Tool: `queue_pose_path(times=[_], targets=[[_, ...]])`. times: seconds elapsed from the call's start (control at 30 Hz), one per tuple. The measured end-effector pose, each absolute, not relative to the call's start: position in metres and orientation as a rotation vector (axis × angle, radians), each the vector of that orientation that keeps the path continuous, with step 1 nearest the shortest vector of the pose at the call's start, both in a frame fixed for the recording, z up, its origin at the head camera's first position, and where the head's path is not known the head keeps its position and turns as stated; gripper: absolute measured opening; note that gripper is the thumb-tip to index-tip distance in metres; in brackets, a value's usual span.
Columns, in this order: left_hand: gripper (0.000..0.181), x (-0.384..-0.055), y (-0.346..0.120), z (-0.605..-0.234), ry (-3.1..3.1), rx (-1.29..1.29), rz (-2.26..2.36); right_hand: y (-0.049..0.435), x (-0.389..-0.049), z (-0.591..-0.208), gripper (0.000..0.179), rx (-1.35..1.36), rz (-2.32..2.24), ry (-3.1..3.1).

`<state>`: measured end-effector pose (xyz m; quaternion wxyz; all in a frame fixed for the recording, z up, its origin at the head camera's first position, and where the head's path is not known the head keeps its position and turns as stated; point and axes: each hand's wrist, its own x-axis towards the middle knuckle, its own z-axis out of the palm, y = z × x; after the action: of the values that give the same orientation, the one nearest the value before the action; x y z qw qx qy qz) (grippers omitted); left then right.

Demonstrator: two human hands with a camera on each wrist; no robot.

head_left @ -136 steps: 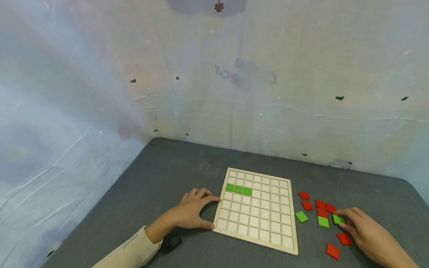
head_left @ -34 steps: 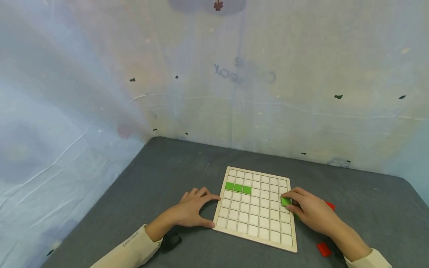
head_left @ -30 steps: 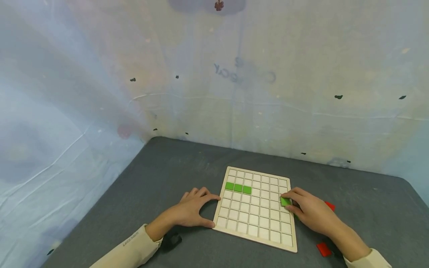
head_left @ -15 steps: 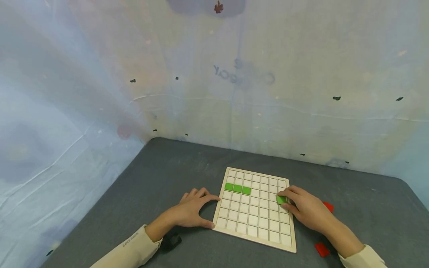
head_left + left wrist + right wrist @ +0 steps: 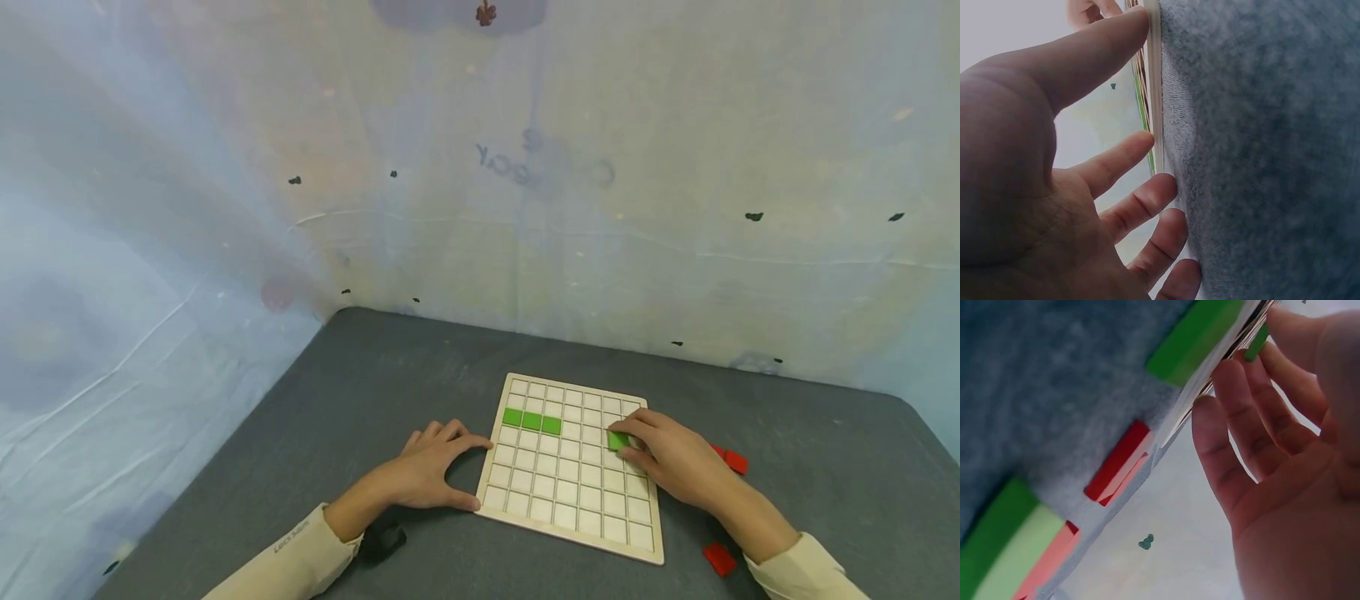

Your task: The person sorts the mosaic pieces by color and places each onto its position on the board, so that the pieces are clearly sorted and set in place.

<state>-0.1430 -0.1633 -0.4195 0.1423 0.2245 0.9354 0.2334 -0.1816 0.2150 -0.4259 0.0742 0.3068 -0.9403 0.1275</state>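
Note:
A pale wooden grid board [image 5: 567, 540] lies on the dark table, with three green square tiles [image 5: 532, 422] side by side in one row near its left edge. My left hand [image 5: 423, 477] spreads thumb and index finger against the board's left edge. In the left wrist view that thumb rests on the board's side [image 5: 1155, 81], and the other fingers are loosely extended. Over the right part of the grid, my right hand [image 5: 678, 460] pinches another green tile [image 5: 617, 441] between thumb and fingers. The right wrist view catches this tile [image 5: 1257, 342] edge-on.
Right of the board lie loose red tiles [image 5: 736, 462], partly hidden by my right hand, with another red tile [image 5: 719, 559] nearer me. The right wrist view also holds loose green tiles [image 5: 1194, 347]. A black object [image 5: 384, 543] sits beside my left wrist. Pale sheeting [image 5: 600, 275] hangs behind the table.
Since the oldest frame, my right hand has taken a green tile from the loose group and carried it left over the board. During the last second it slid further left. My left hand stayed put.

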Motion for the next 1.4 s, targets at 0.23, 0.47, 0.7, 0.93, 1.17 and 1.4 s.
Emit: queue_pose_path(times=[0.23, 0.47, 0.7, 0.93, 1.17, 1.4], targets=[[0.075, -0.143, -0.164, -0.419, 2.702, 0.653, 0.670, 0.211, -0.187, -0.426, 0.034, 0.939, 0.432, -2.816], [0.076, -0.144, -0.163, -0.420, 2.699, 0.647, 0.672, 0.210, -0.190, -0.426, 0.034, 0.952, 0.489, -2.800], [0.076, -0.144, -0.163, -0.419, 2.702, 0.645, 0.675, 0.207, -0.195, -0.426, 0.035, 0.969, 0.539, -2.782], [0.076, -0.144, -0.163, -0.420, 2.699, 0.649, 0.679, 0.200, -0.196, -0.424, 0.036, 0.958, 0.558, -2.818], [0.076, -0.143, -0.163, -0.419, 2.700, 0.651, 0.675, 0.188, -0.197, -0.423, 0.034, 0.991, 0.552, -2.809], [0.075, -0.143, -0.162, -0.419, 2.699, 0.646, 0.667, 0.175, -0.201, -0.425, 0.034, 1.046, 0.503, -2.811]])
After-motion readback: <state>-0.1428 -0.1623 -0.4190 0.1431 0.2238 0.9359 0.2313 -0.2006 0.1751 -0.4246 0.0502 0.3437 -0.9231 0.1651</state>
